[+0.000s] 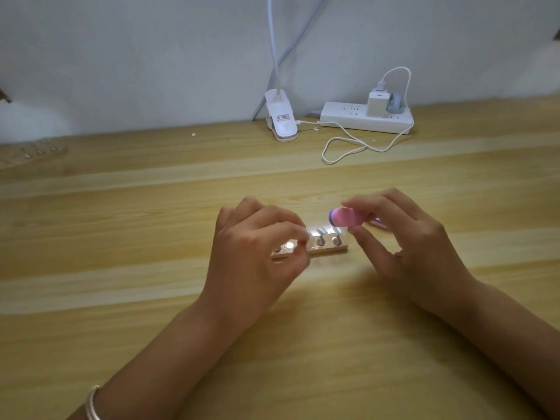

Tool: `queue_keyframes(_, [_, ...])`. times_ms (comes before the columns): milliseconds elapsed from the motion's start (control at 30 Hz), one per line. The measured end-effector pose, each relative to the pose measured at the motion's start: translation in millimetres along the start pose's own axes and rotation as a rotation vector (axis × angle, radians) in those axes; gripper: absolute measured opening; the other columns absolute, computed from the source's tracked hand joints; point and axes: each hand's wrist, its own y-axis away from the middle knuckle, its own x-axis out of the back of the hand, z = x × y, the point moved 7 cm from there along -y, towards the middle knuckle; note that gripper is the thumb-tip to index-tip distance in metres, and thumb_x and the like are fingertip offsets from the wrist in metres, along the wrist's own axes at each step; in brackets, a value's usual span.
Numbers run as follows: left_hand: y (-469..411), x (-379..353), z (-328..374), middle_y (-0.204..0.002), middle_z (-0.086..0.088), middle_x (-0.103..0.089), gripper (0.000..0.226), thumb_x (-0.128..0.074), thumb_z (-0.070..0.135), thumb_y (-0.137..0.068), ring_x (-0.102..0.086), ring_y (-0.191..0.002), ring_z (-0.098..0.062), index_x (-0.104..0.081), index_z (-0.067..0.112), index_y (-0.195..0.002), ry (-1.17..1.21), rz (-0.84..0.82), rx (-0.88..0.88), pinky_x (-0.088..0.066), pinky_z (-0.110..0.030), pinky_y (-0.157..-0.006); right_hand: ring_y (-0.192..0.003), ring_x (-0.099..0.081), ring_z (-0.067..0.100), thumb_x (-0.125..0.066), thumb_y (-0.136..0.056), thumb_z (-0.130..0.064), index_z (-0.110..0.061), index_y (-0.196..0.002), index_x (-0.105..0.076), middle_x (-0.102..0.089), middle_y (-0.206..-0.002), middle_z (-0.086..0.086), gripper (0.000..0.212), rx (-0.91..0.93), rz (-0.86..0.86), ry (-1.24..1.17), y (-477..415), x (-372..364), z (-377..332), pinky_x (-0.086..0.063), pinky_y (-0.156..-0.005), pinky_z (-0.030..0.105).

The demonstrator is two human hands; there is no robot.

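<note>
A smooth silver bangle (91,404) circles the left forearm at the near edge, above a pale table (121,237) of glossy, streaked wood grain. Further on, the left hand (254,247) is curled, forefinger and thumb pinching across a small wooden block (327,248), a low, flat, light-coloured bar lying on the table under its fingertips. Short metal bits (319,237) with rounded silvery heads stand upright in the block; whether a fingertip also touches one is unclear. Just right of that hand, the right hand (406,247) holds a pink tool (345,218) between thumb and curled fingers. It is a smooth, rounded plastic barrel with a purple ring at its tip, held above the block's right end. Well beyond both hands lie a looped white cable (348,147), a boxy white power strip (348,121) and a white clip lamp (280,119).
</note>
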Motion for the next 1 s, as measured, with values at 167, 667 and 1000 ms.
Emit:
queue_keyframes(167, [9, -10, 16, -0.079, 0.014, -0.073, 0.01, -0.078, 0.014, -0.071, -0.056, -0.073, -0.012, -0.075, 0.022, -0.077, 0.41, -0.152, 0.129, -0.046, -0.031, -0.065, -0.092, -0.057, 0.004, -0.07, -0.087, 0.009, -0.001, -0.113, -0.07, -0.062, -0.101, -0.003, 0.028, -0.024, 0.047, 0.006, -3, 6, 1, -0.042, -0.091, 0.01])
queue_keyframes(667, [16, -28, 8, -0.077, 0.011, -0.067, 0.018, -0.072, -0.002, -0.08, -0.051, -0.058, -0.005, -0.075, 0.016, -0.083, 0.557, -0.313, 0.223, -0.036, -0.009, -0.057, -0.091, -0.063, 0.02, -0.073, -0.086, 0.007, -0.004, -0.113, -0.07, -0.067, -0.1, 0.008, 0.029, -0.025, 0.028, -0.05, -3, 10, -3, -0.048, -0.086, 0.017])
queue_keyframes(1000, [14, -20, -11, -0.078, 0.012, -0.073, 0.019, -0.076, 0.014, -0.082, -0.058, -0.053, -0.006, -0.078, 0.028, -0.093, 0.653, -0.172, 0.287, -0.043, -0.016, -0.055, -0.099, -0.067, 0.024, -0.065, -0.095, -0.001, -0.002, -0.114, -0.071, -0.069, -0.108, 0.009, 0.021, 0.176, -0.022, -0.077, 0, -3, -31, -0.053, -0.085, 0.041])
